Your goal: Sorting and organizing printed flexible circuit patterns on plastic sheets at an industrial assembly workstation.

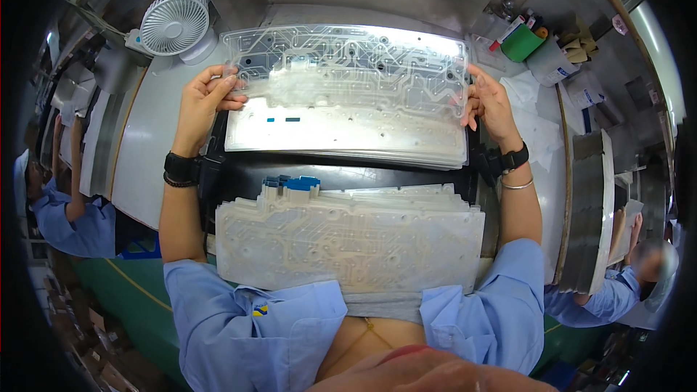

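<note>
With your left hand (207, 98) and right hand (488, 101) each pinching an end of the clear circuit sheet (347, 65) over the far stack (347, 138), the near stack (348, 239) remains, apparently unprocessed.

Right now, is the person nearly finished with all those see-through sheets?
Hard to say. One clear circuit sheet is in hand, held up at its ends by the left hand and right hand. Beneath it lies a far stack of sheets, and a thick near stack sits by the person's chest. Which stack is done cannot be told.
</note>
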{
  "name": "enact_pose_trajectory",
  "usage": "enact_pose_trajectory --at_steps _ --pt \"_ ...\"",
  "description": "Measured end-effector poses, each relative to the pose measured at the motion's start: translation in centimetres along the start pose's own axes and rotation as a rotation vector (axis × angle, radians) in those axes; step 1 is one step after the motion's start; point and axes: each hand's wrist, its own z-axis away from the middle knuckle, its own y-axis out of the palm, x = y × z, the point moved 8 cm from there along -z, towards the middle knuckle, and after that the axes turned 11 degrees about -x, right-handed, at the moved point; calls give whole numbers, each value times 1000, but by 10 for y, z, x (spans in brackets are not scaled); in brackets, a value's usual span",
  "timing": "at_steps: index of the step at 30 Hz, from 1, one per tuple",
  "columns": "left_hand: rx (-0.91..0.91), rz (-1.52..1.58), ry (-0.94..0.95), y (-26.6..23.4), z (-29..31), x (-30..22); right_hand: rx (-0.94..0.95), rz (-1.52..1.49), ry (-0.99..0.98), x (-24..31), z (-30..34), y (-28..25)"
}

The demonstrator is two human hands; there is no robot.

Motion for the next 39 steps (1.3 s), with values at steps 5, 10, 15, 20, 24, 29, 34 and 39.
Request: enact_pose_trajectory --at_steps 5,10,15,20,24,29,34,39 --pt "-25 8 -25 -4 -1 7 126 102 76 9 6 17" --pt "50 -307 417 14 15 -38 -95 -223 149 -8 -10 -3" --pt "283 -606 303 27 23 -23 22 392 -269 8 -5 2" --pt "25 -546 467 14 15 -35 -62 510 -445 25 -3 11" --pt "-124 -370 415 -1 9 -26 -139 359 -317 20 -4 6" --pt "-208 -378 614 4 16 -46 -197 403 -401 19 -3 4" --pt "108 -185 531 16 19 -46 -27 281 -330 20 -4 -2" --pt "181 -127 452 14 22 -42 78 255 -332 14 -4 -14"
